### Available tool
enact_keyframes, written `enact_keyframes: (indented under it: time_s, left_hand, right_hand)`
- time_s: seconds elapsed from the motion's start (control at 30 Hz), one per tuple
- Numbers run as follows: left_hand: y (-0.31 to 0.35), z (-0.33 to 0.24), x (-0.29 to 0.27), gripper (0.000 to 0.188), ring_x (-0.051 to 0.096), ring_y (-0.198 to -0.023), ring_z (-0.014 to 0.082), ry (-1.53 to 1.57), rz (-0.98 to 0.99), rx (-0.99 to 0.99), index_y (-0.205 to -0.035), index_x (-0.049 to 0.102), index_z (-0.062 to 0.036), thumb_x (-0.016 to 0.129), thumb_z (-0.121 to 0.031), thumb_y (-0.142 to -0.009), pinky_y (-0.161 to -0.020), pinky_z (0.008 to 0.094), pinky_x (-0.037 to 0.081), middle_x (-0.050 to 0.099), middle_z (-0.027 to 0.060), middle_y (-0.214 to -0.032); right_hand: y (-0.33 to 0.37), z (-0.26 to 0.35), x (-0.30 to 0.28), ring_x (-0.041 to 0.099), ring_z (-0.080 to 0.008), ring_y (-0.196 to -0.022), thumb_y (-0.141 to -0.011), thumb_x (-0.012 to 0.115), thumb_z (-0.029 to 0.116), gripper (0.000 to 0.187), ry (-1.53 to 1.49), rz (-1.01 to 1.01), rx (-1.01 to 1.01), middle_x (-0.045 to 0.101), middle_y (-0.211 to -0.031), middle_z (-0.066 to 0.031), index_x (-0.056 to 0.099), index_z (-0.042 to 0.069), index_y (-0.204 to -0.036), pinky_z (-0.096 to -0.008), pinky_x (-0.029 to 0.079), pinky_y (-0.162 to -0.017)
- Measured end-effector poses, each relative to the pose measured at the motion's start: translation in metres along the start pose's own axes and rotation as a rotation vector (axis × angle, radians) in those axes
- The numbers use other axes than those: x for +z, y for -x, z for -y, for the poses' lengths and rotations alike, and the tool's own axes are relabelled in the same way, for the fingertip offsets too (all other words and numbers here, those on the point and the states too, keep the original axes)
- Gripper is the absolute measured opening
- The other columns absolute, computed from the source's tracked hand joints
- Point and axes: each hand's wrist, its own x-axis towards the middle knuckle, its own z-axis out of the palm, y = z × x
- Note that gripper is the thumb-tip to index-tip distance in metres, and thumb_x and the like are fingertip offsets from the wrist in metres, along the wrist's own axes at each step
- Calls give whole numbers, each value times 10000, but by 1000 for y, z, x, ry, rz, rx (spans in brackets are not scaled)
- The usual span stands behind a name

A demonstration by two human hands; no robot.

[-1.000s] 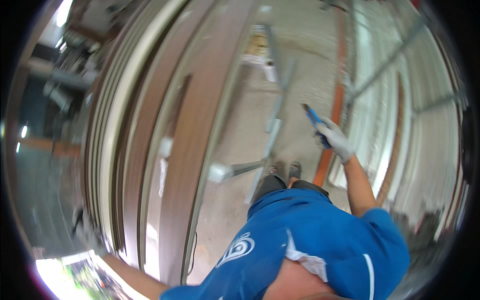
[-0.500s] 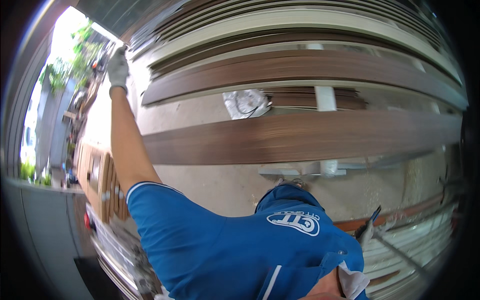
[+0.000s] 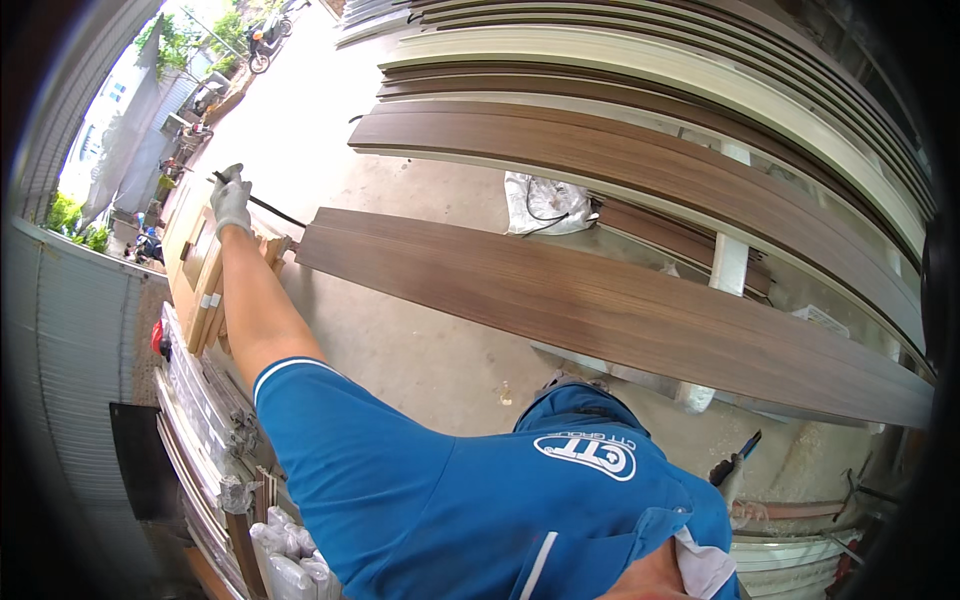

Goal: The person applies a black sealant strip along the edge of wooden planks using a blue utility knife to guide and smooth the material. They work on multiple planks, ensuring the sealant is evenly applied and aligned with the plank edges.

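Observation:
My left hand (image 3: pixel 232 202), in a grey glove, is closed on a thin black strip (image 3: pixel 275 211), out past the near left end of a long brown wood-grain plank (image 3: pixel 560 290). The strip runs from the hand toward that end of the plank; whether it is attached there I cannot tell. My right hand (image 3: pixel 733 484), also gloved and partly hidden by my blue shirt, holds a slim dark tool (image 3: pixel 750 444) low on the right. Its exact kind cannot be made out. The plank lies across in front of me on a pale support (image 3: pixel 697 397).
A second brown plank (image 3: pixel 540 135) and several long cream and brown profiles (image 3: pixel 600 42) lie beyond. A white plastic bag (image 3: pixel 545 203) sits on the concrete floor between them. Cardboard-coloured panels (image 3: pixel 197 270) and wrapped lengths (image 3: pixel 205 400) stand at left; motorbikes (image 3: pixel 263 45) are outside.
My view has swung, so the planks now slant down to the right. My left hand has come lower and nearer the near plank's end, where the black strip now shows.

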Motion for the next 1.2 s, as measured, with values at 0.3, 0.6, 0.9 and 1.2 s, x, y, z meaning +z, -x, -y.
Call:
enact_keyframes:
  time_s: [0.3, 0.6, 0.9, 1.2]
  left_hand:
    - [104, -94, 136, 346, 667, -785, 128, -30, 564, 282, -1182, 701, 6, 724, -292, -1008, -694, 260, 553, 743, 109, -1053]
    - [72, -56, 196, 352, 694, -973, 228, -882, 570, 522, -1254, 733, -90, 705, -176, -913, -846, 365, 552, 724, 126, -1068]
    - [61, 1, 125, 266, 640, -908, 105, -114, 334, 115, -1268, 740, -51, 590, -142, -1068, -814, 264, 534, 709, 76, -1097]
    - [16, 94, 17, 322, 676, -1191, 253, -409, -128, 128, -1279, 728, -46, 574, -252, -1085, -1026, 354, 513, 737, 155, -1273]
  right_hand:
    - [1, -22, -13, 343, -87, -404, -1070, 617, 352, 211, 43, -100, 50, 410, -547, 58, 592, 172, -963, -282, 282, -400]
    - [20, -40, -46, 511, -109, -501, -1066, 616, 286, 126, -47, -157, -5, 591, -712, -1, 612, 161, -1050, -286, 415, -446]
    - [32, -60, -98, 428, -103, -459, -1060, 619, 304, 268, -92, -101, 91, 490, -606, 26, 483, 190, -860, -290, 333, -429]
    - [41, -27, -30, 362, -103, -408, -1061, 615, 299, 347, 82, -273, 213, 421, -552, 49, 420, 202, -791, -302, 294, -406]
